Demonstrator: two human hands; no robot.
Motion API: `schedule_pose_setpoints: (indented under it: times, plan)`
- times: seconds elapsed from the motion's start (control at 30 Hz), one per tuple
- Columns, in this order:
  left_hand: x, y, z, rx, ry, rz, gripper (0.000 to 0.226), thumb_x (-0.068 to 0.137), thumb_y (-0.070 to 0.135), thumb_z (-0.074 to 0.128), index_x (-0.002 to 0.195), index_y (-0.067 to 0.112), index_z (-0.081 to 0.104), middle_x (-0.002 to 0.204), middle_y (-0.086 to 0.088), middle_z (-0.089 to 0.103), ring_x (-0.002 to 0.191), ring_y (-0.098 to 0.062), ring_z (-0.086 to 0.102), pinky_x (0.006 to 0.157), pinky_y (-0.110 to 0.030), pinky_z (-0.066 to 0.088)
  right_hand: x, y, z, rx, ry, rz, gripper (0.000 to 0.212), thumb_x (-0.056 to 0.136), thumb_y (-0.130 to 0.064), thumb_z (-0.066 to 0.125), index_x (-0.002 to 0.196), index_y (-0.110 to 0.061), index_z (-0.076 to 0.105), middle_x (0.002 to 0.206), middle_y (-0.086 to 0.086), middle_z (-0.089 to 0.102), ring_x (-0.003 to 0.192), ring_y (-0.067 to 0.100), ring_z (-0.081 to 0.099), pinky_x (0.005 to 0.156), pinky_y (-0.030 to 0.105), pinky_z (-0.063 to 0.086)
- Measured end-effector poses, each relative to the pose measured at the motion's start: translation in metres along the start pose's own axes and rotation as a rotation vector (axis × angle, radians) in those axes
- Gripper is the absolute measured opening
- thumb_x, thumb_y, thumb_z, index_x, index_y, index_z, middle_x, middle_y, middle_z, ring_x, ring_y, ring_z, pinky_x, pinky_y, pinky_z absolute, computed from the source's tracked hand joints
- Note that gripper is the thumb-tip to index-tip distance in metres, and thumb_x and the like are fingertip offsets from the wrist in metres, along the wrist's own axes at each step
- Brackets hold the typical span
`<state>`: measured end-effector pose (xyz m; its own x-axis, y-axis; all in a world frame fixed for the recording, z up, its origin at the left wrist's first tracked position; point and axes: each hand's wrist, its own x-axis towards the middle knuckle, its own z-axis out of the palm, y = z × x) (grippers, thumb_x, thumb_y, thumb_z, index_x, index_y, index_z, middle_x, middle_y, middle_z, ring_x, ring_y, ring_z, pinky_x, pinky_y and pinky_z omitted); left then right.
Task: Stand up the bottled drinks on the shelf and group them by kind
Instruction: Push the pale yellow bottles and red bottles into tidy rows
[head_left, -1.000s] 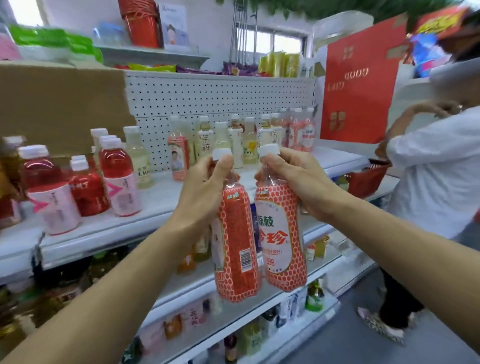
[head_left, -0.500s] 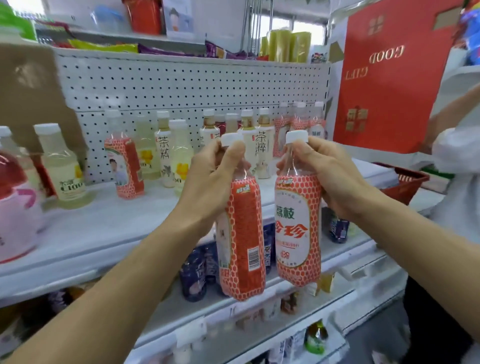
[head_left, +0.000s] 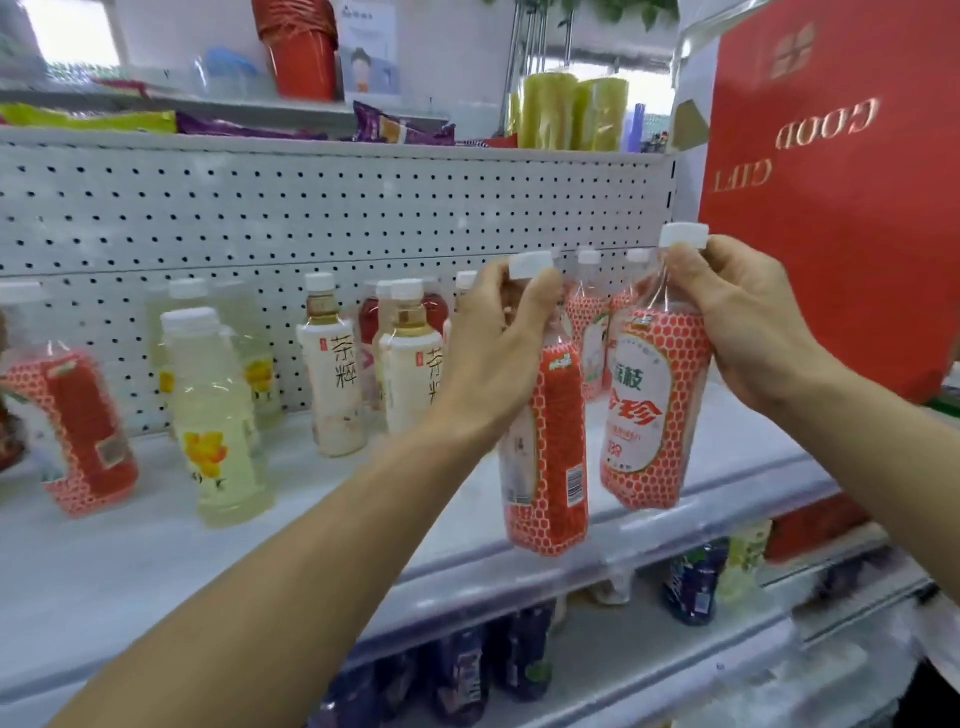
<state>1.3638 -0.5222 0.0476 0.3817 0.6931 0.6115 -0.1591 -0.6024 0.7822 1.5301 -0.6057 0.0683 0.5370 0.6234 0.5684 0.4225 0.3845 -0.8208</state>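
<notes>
My left hand (head_left: 501, 343) grips the neck of a lychee drink bottle (head_left: 553, 462) with a red honeycomb label and a white cap. My right hand (head_left: 748, 322) holds a second bottle of the same kind (head_left: 649, 410) by its neck. Both bottles hang upright above the front of the white shelf (head_left: 363, 525). Behind them, at the back right, stand more red honeycomb bottles (head_left: 589, 332). Another one (head_left: 78, 431) stands far left. Two white tea bottles (head_left: 335, 374) and pale yellow drink bottles (head_left: 218, 426) stand in between.
A white pegboard (head_left: 311, 208) backs the shelf. A large red gift box (head_left: 841, 197) stands at the right end. Dark purple bottles (head_left: 467, 675) fill the lower shelf. Snack packets and yellow rolls lie on the top shelf.
Both hands have carried the two red-labelled bottles up and to the right, over the shelf toward the same-kind bottles at the back right. The view has shifted right along the shelf.
</notes>
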Motion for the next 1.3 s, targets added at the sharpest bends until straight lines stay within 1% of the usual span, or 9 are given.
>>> schedule_pose_setpoints:
  times: [0.2, 0.37, 0.63, 0.8, 0.87, 0.97, 1.03, 1.13, 1.3]
  plan:
    - [0.049, -0.045, 0.080, 0.018, 0.067, -0.064, 0.021, 0.100, 0.042, 0.052, 0.102, 0.021, 0.052, 0.092, -0.004, 0.064, 0.082, -0.019, 0.062, 0.072, -0.027, 0.050, 0.072, 0.063, -0.047, -0.091, -0.040, 0.012, 0.012, 0.100, -0.028, 0.054, 0.097, -0.018, 0.060, 0.098, 0.012, 0.072, 0.094, 0.034, 0.069, 0.089, 0.056, 0.055]
    - [0.093, -0.073, 0.140, 0.087, 0.076, -0.068, 0.014, 0.101, 0.038, 0.053, 0.107, 0.025, 0.050, 0.087, 0.011, 0.057, 0.076, -0.001, 0.052, 0.067, -0.013, 0.040, 0.120, 0.117, -0.064, -0.148, -0.063, 0.012, 0.009, 0.099, -0.032, 0.056, 0.094, -0.026, 0.059, 0.095, 0.003, 0.071, 0.094, 0.024, 0.068, 0.091, 0.054, 0.053]
    - [0.126, -0.088, 0.176, 0.189, 0.093, -0.095, 0.018, 0.101, 0.032, 0.055, 0.110, 0.019, 0.047, 0.087, 0.003, 0.056, 0.074, -0.005, 0.052, 0.070, -0.022, 0.046, 0.153, 0.154, -0.063, -0.131, -0.092, 0.003, 0.024, 0.096, -0.031, 0.062, 0.115, -0.019, 0.056, 0.107, -0.002, 0.068, 0.103, 0.016, 0.065, 0.089, 0.033, 0.053]
    - [0.106, -0.081, 0.166, 0.296, 0.026, -0.126, 0.043, 0.100, 0.027, 0.056, 0.139, 0.022, 0.038, 0.129, -0.003, 0.057, 0.118, -0.016, 0.056, 0.104, -0.040, 0.048, 0.147, 0.160, -0.060, -0.167, -0.065, -0.015, 0.044, 0.090, -0.025, 0.071, 0.127, -0.019, 0.047, 0.116, -0.002, 0.061, 0.109, 0.015, 0.058, 0.101, 0.038, 0.048]
    - [0.080, -0.076, 0.152, 0.392, 0.026, -0.067, 0.059, 0.099, 0.029, 0.058, 0.150, 0.024, 0.028, 0.146, 0.004, 0.044, 0.135, -0.007, 0.040, 0.112, -0.027, 0.033, 0.136, 0.157, -0.061, -0.170, 0.029, -0.123, 0.051, 0.092, -0.022, 0.067, 0.136, -0.014, 0.041, 0.132, 0.005, 0.050, 0.122, 0.017, 0.049, 0.109, 0.030, 0.038]
    - [0.030, -0.062, 0.120, 0.603, 0.171, 0.161, 0.058, 0.096, 0.026, 0.061, 0.148, 0.020, 0.034, 0.143, 0.008, 0.042, 0.130, 0.004, 0.034, 0.107, -0.006, 0.023, 0.111, 0.138, -0.053, -0.131, 0.146, -0.428, 0.049, 0.092, -0.015, 0.062, 0.136, -0.010, 0.040, 0.136, 0.011, 0.043, 0.130, 0.025, 0.042, 0.111, 0.024, 0.031]
    - [0.007, -0.067, 0.091, 0.746, 0.278, 0.339, 0.056, 0.092, 0.022, 0.062, 0.143, 0.015, 0.039, 0.142, 0.004, 0.042, 0.135, -0.006, 0.036, 0.115, -0.018, 0.025, 0.094, 0.125, -0.038, -0.084, 0.091, -0.590, 0.048, 0.091, -0.012, 0.062, 0.133, -0.014, 0.039, 0.132, 0.007, 0.043, 0.127, 0.030, 0.045, 0.111, 0.034, 0.036]
    - [-0.014, -0.081, 0.044, 0.873, 0.419, 0.371, 0.065, 0.086, 0.024, 0.066, 0.143, 0.013, 0.037, 0.146, -0.002, 0.036, 0.142, -0.013, 0.029, 0.119, -0.029, 0.022, 0.071, 0.116, -0.001, -0.019, -0.127, -0.558, 0.047, 0.091, -0.016, 0.062, 0.133, -0.016, 0.041, 0.132, -0.003, 0.045, 0.123, 0.016, 0.050, 0.106, 0.033, 0.043]
    - [-0.017, -0.100, -0.010, 0.593, 0.566, -0.116, 0.095, 0.078, 0.032, 0.082, 0.149, 0.030, 0.019, 0.146, 0.016, 0.025, 0.140, -0.003, 0.025, 0.116, -0.023, 0.023, 0.056, 0.126, 0.072, -0.055, -0.525, -0.091, 0.069, 0.088, -0.030, 0.072, 0.144, -0.030, 0.031, 0.137, -0.011, 0.044, 0.125, 0.006, 0.047, 0.107, 0.034, 0.042]
